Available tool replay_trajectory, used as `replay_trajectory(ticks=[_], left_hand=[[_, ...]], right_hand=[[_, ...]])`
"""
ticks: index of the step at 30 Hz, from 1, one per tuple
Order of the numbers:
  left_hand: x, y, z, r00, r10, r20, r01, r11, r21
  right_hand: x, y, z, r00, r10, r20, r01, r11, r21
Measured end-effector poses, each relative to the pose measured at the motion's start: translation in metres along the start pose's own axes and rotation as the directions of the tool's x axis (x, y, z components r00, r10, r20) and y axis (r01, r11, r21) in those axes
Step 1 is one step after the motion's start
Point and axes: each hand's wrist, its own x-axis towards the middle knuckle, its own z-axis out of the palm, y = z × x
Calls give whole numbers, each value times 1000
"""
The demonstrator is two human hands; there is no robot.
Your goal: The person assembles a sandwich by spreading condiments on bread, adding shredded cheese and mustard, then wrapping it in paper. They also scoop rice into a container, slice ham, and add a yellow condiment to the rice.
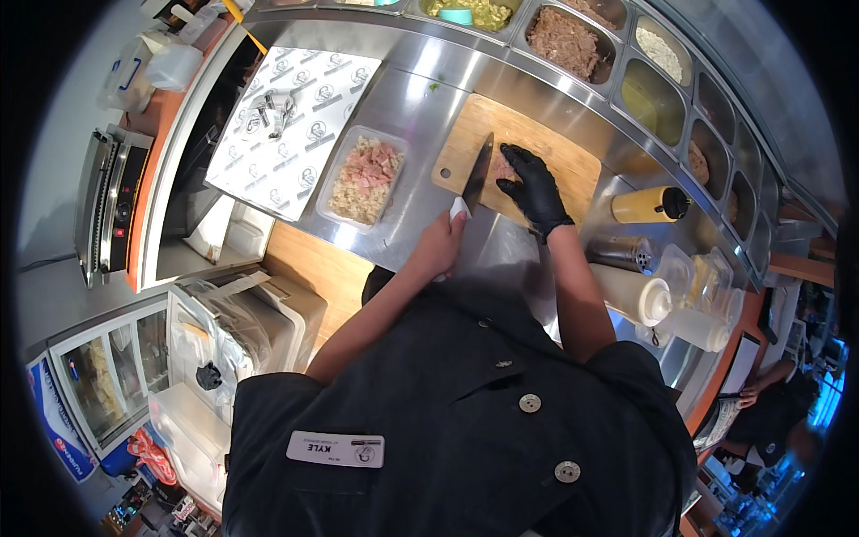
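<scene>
My bare left hand (437, 245) grips the white handle of a chef's knife (480, 171), its blade pointing away over the left part of a wooden cutting board (570, 158). My right hand (535, 188) wears a black glove and holds a small piece of pink meat (502, 168) against the board between fingers and thumb. The blade is a little left of that meat, apart from the fingers. Left of the board, a clear plastic container (322, 205) holds pale crumbly food (356, 194) topped with chopped pink meat (372, 166).
Printed wrapping paper (295, 127) lies at the left, with crumpled foil on it. Metal food pans (570, 43) line the far and right sides. A yellow squeeze bottle (641, 205), a shaker (621, 254) and a white bottle (631, 295) are at the right. Another person (772, 409) is at far right.
</scene>
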Motion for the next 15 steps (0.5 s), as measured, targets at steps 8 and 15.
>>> replay_trajectory(ticks=[8, 15], left_hand=[[6, -2, -1, 995, -1, 97, 11, 994, -107], [12, -11, -17, 959, -11, 283, 106, 941, -322]], right_hand=[[9, -3, 28, 971, 180, -159, -93, 890, 446], [8, -9, 36, 935, 264, -235, -120, 862, 492]])
